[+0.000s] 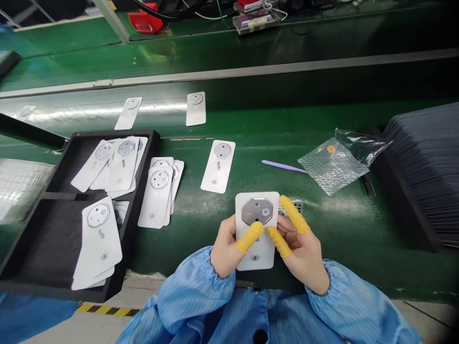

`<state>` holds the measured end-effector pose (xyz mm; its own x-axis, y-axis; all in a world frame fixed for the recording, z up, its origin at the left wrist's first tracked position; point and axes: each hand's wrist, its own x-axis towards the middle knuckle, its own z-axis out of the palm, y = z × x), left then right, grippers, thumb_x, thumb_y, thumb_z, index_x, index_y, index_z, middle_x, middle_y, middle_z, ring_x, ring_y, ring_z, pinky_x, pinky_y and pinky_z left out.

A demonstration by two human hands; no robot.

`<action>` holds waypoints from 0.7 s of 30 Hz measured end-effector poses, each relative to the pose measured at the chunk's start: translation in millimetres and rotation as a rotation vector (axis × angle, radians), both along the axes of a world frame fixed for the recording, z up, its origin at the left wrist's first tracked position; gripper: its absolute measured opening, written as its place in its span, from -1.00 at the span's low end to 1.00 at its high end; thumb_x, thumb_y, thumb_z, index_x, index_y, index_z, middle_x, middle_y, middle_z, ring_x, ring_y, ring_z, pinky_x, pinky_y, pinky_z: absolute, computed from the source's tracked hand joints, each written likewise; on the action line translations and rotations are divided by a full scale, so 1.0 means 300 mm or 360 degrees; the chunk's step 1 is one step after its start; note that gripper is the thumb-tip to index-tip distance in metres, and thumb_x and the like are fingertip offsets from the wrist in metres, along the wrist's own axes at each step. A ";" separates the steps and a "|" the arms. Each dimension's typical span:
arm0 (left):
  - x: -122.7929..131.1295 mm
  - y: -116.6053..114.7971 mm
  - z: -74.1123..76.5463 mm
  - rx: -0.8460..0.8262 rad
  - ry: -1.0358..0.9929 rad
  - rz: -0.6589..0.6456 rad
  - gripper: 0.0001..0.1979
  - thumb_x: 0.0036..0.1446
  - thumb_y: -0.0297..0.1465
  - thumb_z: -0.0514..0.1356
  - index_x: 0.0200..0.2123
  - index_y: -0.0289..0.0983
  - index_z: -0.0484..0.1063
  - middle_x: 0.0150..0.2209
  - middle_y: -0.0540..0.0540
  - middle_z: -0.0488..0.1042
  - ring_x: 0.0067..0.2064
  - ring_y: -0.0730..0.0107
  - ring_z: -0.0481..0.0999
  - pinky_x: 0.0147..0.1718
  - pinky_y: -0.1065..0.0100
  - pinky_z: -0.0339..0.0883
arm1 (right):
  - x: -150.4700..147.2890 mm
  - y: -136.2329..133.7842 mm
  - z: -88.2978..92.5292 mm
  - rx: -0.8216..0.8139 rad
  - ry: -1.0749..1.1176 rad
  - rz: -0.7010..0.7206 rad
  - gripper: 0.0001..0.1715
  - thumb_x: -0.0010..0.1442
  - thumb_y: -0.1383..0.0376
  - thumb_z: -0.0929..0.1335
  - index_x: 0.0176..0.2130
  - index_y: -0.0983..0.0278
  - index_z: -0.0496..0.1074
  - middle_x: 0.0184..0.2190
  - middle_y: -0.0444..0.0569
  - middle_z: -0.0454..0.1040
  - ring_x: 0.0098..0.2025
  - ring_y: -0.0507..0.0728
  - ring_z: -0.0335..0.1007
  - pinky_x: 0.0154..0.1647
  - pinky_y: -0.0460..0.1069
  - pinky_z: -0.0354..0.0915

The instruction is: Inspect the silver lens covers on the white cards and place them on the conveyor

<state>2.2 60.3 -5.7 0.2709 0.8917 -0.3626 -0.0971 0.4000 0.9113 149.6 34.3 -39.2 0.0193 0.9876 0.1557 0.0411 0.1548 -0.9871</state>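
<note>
From where I stand, the white round-cornered panel with the grey octagonal window point(258, 251) is above the near side of the glossy green worktop point(358, 220), in front of the person's blue-sleeved body. The left hand point(228, 246) clamps it, a yellow-covered thumb on its face and fingers behind; the right hand point(304, 251) has its thumb at the opposite edge, forefinger raised beside it, and I can't tell whether it pinches. To handle it well, I'd judge, keep pressure light, let only the covered fingertips meet the shiny window, and hold the panel by its rim. A perforated metal plate point(297, 207) sits just behind the right hand. Leftward, a stack of white panels point(154, 205) and the black divided tray point(28, 239) crowd any sweep; the wider gap runs rightward, below the slim purple tweezers point(281, 165), towards the dark stacked sheets point(426, 172).
</note>
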 end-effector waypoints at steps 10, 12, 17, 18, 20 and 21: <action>-0.082 0.008 -0.038 0.0143 0.0348 0.0606 -0.69 -0.05 -0.17 0.35 -0.51 -0.34 0.53 -0.62 -0.04 0.47 -0.61 0.43 0.40 -0.65 0.45 0.29 | 0.082 -0.055 -0.036 -0.0107 -0.0688 0.0097 -0.36 0.23 0.33 0.32 0.25 0.17 0.13 0.15 0.05 0.37 0.20 0.19 0.29 0.21 0.21 0.28; -0.097 0.019 -0.034 -0.0059 0.0213 0.0466 -0.69 -0.07 -0.16 0.36 -0.45 -0.34 0.54 -0.58 -0.06 0.50 -0.58 0.38 0.46 -0.62 0.42 0.35 | 0.097 -0.068 -0.073 -0.0110 -0.0746 0.0102 -0.38 0.24 0.34 0.31 0.25 0.18 0.14 0.15 0.05 0.37 0.18 0.18 0.32 0.19 0.18 0.31; -0.102 0.034 -0.009 -0.0228 -0.0088 0.0452 -0.68 -0.19 -0.21 0.43 -0.44 -0.33 0.55 -0.55 -0.06 0.54 -0.57 0.41 0.47 -0.61 0.46 0.36 | 0.096 -0.070 -0.119 -0.0022 -0.0821 0.0089 -0.40 0.24 0.35 0.31 0.24 0.17 0.16 0.13 0.03 0.38 0.16 0.16 0.33 0.17 0.14 0.33; -0.102 0.034 -0.003 -0.0223 -0.0142 0.0486 -0.68 -0.22 -0.22 0.44 -0.45 -0.33 0.55 -0.56 -0.05 0.53 -0.58 0.42 0.47 -0.62 0.47 0.35 | 0.095 -0.069 -0.119 -0.0014 -0.0837 0.0093 -0.40 0.24 0.35 0.31 0.23 0.17 0.16 0.13 0.02 0.38 0.16 0.15 0.33 0.18 0.13 0.32; -0.100 0.034 0.010 -0.0254 -0.0243 0.0495 -0.69 -0.26 -0.24 0.46 -0.46 -0.32 0.56 -0.58 -0.04 0.53 -0.60 0.43 0.47 -0.63 0.48 0.36 | 0.095 -0.069 -0.116 -0.0002 -0.0862 0.0099 -0.41 0.24 0.35 0.31 0.23 0.16 0.17 0.13 0.00 0.37 0.17 0.14 0.31 0.20 0.11 0.31; -0.099 0.034 0.016 -0.0277 -0.0273 0.0496 -0.70 -0.26 -0.25 0.46 -0.46 -0.32 0.57 -0.59 -0.04 0.53 -0.61 0.42 0.48 -0.63 0.48 0.37 | 0.096 -0.070 -0.115 0.0005 -0.0871 0.0099 -0.40 0.24 0.36 0.31 0.23 0.16 0.17 0.14 -0.01 0.37 0.17 0.13 0.31 0.20 0.09 0.30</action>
<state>-27.6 70.6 -1.0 0.0671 0.8700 -0.4885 -0.3833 0.4745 0.7924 178.4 13.4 -73.6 -0.1240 0.9838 0.1294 0.5392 0.1763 -0.8236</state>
